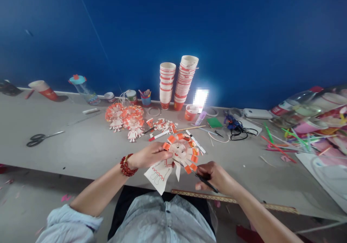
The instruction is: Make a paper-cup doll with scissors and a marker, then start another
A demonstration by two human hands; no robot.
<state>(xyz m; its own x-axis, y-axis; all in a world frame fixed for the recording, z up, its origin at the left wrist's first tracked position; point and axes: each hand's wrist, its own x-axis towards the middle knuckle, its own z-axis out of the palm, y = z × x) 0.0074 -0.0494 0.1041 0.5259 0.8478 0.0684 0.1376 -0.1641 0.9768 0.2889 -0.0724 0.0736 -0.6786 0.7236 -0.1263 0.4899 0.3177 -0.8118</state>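
Note:
My left hand [155, 155] is closed on a paper doll [179, 152] with a drawn face, a ring of curled orange and white strips, and a drawn dress and legs on a white flap below. In my right hand [215, 178] are black-handled scissors [207, 183], pointing left toward the doll; their blades lie against the paper and are partly hidden. Just beyond my hands are paper scraps [162, 124], a red marker [159, 136] and a white marker [195, 142]. Several similar finished-looking paper dolls [134, 127] lie together behind my left hand.
Two tall stacks of paper cups [167, 86] stand against the blue wall. Another pair of scissors [45, 138] lies at the left. A glue gun with a black cord [235, 125] is at the back right, near a heap of coloured craft bits [320, 127]. A patterned strip [200, 195] runs along the front edge.

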